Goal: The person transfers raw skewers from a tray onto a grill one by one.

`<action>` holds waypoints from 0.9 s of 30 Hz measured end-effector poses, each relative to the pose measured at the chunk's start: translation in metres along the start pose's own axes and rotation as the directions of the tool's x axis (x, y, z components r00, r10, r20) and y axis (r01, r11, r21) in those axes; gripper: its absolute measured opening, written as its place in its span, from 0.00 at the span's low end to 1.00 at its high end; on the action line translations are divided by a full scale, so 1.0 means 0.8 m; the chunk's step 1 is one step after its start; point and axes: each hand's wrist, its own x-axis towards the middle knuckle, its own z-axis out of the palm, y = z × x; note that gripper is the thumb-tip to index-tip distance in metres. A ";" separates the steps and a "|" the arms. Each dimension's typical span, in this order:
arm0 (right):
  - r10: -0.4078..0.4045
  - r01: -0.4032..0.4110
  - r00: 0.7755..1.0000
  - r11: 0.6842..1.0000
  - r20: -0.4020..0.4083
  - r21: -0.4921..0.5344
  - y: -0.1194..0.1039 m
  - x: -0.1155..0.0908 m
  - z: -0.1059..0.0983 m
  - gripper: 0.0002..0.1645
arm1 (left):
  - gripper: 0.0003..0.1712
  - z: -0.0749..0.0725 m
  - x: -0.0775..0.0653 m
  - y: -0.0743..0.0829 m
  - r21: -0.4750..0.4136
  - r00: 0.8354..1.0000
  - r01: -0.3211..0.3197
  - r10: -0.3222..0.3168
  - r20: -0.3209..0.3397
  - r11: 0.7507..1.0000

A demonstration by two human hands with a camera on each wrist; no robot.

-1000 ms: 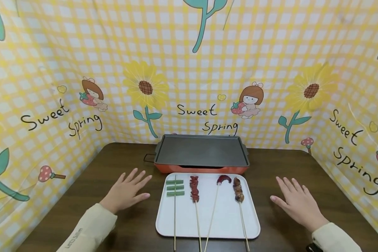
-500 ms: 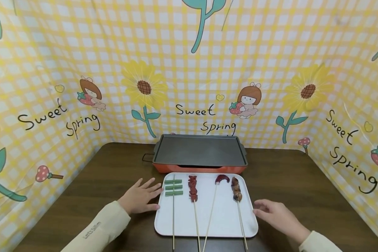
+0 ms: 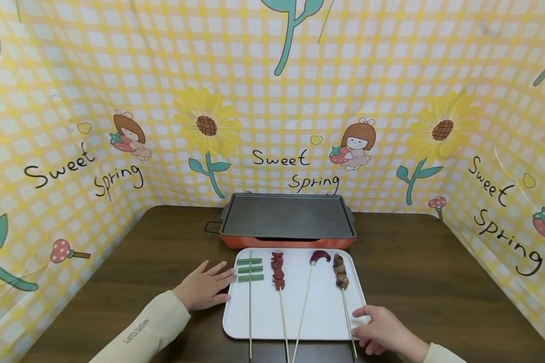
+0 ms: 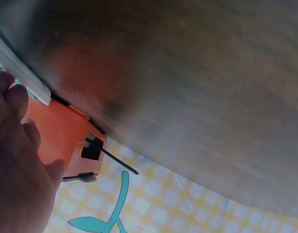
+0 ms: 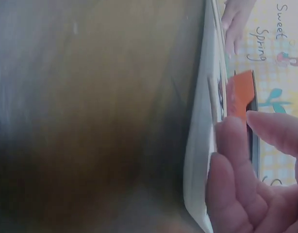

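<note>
A white tray (image 3: 318, 317) carries several skewers: green vegetable pieces (image 3: 250, 269), red meat (image 3: 278, 271), a dark red curled piece like a tentacle (image 3: 320, 257), and brown chunks (image 3: 340, 272). My left hand (image 3: 204, 289) lies at the tray's left rim, fingers extended with their tips right at the edge. At the tray's front right corner is my right hand (image 3: 383, 330), its thumb and index finger apart beside the stick (image 3: 347, 317) of the brown skewer. In the right wrist view that stick (image 5: 213, 97) passes close to the fingertips.
Behind the tray stands a rectangular griddle (image 3: 288, 217) with a dark plate and orange-red base; a wire handle (image 3: 212, 227) sticks out on its left. Brown wooden table (image 3: 418, 262) extends both sides. Yellow checked cloth (image 3: 272, 111) hangs around the back and sides.
Both hands have moved inward. The left hand has come to the tray's left edge; the right has come left and toward me, reaching the brown skewer's stick. The skewers have stayed put.
</note>
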 end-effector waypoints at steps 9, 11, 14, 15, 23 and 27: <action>0.017 -0.023 0.998 0.995 0.056 0.100 0.013 -0.006 0.016 0.17 | 0.32 0.004 -0.004 0.007 -0.026 0.999 -0.044 0.044 -0.030 0.999; 0.008 -0.015 0.998 0.993 0.062 0.121 0.015 -0.007 0.016 0.17 | 0.31 0.006 -0.003 0.009 -0.018 0.998 -0.050 0.049 -0.040 0.999; 0.014 -0.025 0.998 0.988 0.069 0.153 0.019 -0.005 0.016 0.18 | 0.31 0.009 -0.003 0.009 0.004 0.998 -0.043 0.043 -0.049 0.999; 0.021 -0.033 0.997 0.986 0.071 0.166 0.019 -0.005 0.017 0.19 | 0.31 0.009 -0.003 0.008 0.008 0.998 -0.038 0.038 -0.050 0.999; 0.032 -0.048 0.996 0.981 0.088 0.188 0.020 -0.004 0.015 0.17 | 0.31 0.004 -0.005 0.009 0.006 0.999 -0.028 0.029 -0.046 1.000; 0.028 -0.049 0.995 0.972 0.097 0.228 0.017 -0.003 0.016 0.17 | 0.31 0.002 -0.006 0.008 -0.004 0.999 -0.017 0.017 -0.043 1.000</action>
